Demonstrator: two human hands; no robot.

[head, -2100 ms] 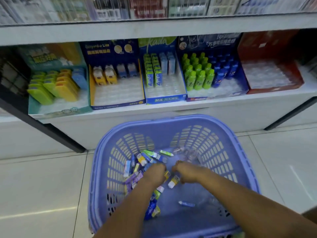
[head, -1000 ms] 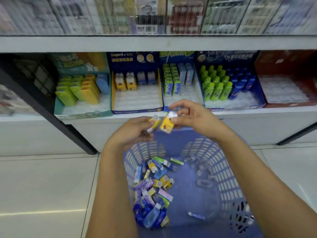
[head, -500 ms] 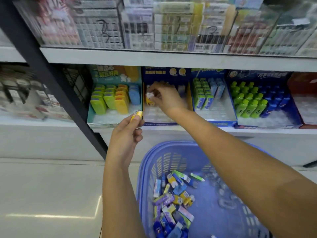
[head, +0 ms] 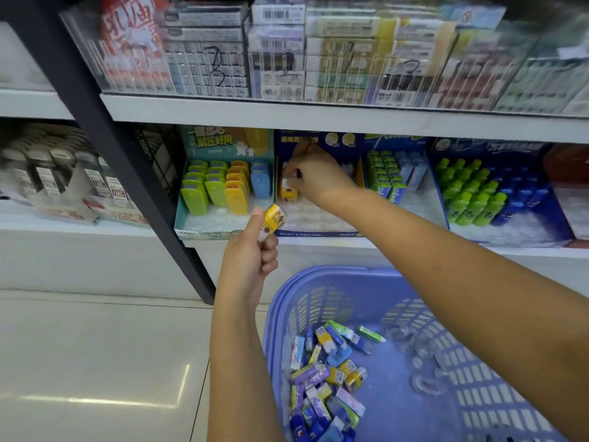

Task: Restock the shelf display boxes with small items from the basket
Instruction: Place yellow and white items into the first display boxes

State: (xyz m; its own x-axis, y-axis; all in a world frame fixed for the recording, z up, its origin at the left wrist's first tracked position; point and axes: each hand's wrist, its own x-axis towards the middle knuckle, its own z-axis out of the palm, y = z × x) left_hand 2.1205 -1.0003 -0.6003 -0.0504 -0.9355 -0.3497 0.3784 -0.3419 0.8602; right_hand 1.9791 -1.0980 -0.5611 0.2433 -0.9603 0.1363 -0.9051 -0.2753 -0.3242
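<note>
The left hand (head: 251,260) pinches a yellow item (head: 272,222) upright, just near of the shelf edge; best held ready there. Farther right, the right hand (head: 315,178) pinches a second yellow item (head: 288,192) with curled fingers in the blue display box (head: 318,232); it wants seating squarely in a free slot. Both are small, boxy, white-ended. The basket (head: 334,275), near right, holds more

Bright, even shop light; glare streak on the floor tiles (head: 105,400); wide-angle bending, soft edges.
</note>
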